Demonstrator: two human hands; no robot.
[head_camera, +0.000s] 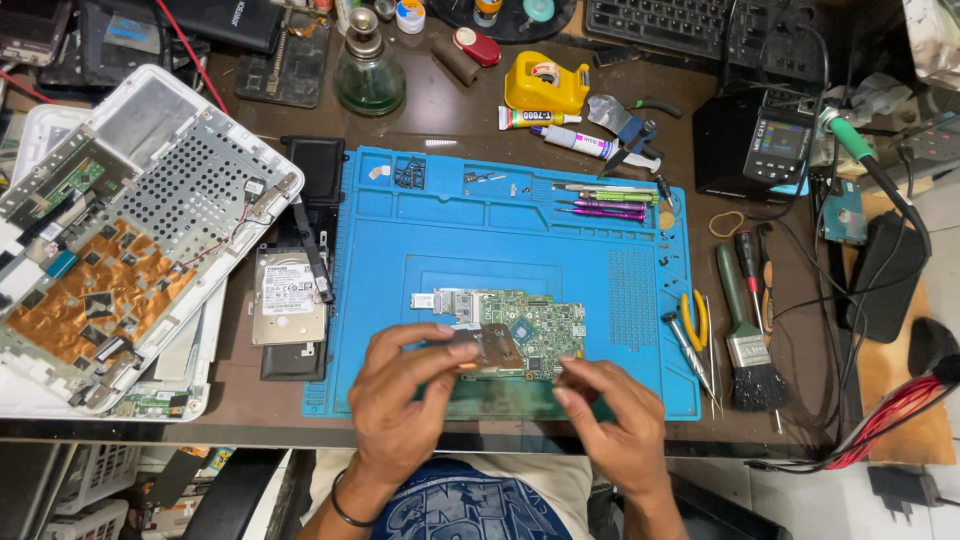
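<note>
Blue silicone mat (450, 225) lies on the tabletop; at its near middle sits a green circuit board (535, 335). The left hand (400, 395), palm down, pinches a small metal plate (487, 348) over the board; the right hand (615, 415) has curled fingers touching the board's near edge.

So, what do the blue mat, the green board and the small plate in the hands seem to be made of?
The blue mat: probably silicone or soft rubber, matte, with moulded trays and ridges.
The green board: a rigid circuit board, likely fibreglass laminate, with a glossy green coating and small dark chips.
The small plate, pinched by the left hand, with the right hand beside it: apparently thin metal, dull grey with a coppery edge.
</note>
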